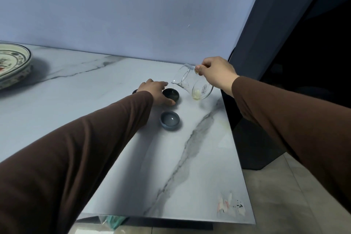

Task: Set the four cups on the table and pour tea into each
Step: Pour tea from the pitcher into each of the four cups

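Here the right hand (214,73) grips a glass pitcher (191,82) by its handle, tipped so its spout points left and down at the dark cup (171,95) just below. The left hand (154,92) curls round that cup's near side, steadying it on the table (114,138). Nearer the person, a blue cup (169,120) stands free, apparently filled, so I judge this pour needs only a further tilt.

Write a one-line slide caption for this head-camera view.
Right hand tips a glass pitcher toward a dark cup steadied by the left hand; a blue-grey cup waits nearer.
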Motion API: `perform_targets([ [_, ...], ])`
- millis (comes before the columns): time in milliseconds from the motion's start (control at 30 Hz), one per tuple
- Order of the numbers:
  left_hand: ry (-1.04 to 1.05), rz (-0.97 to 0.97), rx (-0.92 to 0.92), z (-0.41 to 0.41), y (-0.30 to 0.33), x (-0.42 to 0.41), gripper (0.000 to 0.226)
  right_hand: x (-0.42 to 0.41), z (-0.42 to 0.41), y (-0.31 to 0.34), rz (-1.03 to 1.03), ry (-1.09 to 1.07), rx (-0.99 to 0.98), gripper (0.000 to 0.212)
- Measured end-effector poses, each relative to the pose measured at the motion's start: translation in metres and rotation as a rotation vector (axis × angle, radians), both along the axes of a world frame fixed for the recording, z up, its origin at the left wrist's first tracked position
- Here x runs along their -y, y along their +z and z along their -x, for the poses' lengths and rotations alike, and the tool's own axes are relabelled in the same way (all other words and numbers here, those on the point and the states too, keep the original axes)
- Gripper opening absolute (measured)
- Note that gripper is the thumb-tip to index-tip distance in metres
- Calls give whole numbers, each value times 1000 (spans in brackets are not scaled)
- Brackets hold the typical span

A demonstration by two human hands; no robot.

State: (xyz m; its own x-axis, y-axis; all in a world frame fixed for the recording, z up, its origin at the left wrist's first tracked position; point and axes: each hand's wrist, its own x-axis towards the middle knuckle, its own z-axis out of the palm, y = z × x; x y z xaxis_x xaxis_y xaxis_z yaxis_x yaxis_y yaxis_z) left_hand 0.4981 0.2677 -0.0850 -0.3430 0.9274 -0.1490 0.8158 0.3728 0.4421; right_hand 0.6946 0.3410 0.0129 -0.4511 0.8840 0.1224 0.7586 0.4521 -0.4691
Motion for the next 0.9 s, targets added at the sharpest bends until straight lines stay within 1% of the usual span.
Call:
perform_targets([
  [67, -3, -70, 30, 1, 5, 7, 91, 7, -8, 0, 27, -8, -44, 30],
  [167, -43, -206, -24, 1, 15, 25, 78, 20, -16, 6, 14, 14, -54, 29],
  [267, -54, -251, -55, -4, 19, 51, 69, 36, -23, 11, -8, 62, -27, 27],
  [400, -102, -208, -104, -16, 14, 80, 66, 56, -27, 15, -73, 148, 58, 25],
  [600, -105, -109, -107, -35, 0, 98, 74, 76, -24, 11, -234, 250, 203, 20],
  [733, -96, -86, -150, -42, -6, 100, 66, 84, -20, 9, -310, 327, 284, 22],
  [900, -25, -117, -215, -46, -9, 101, 60, 92, -15, 6, -431, 402, 342, 25],
])
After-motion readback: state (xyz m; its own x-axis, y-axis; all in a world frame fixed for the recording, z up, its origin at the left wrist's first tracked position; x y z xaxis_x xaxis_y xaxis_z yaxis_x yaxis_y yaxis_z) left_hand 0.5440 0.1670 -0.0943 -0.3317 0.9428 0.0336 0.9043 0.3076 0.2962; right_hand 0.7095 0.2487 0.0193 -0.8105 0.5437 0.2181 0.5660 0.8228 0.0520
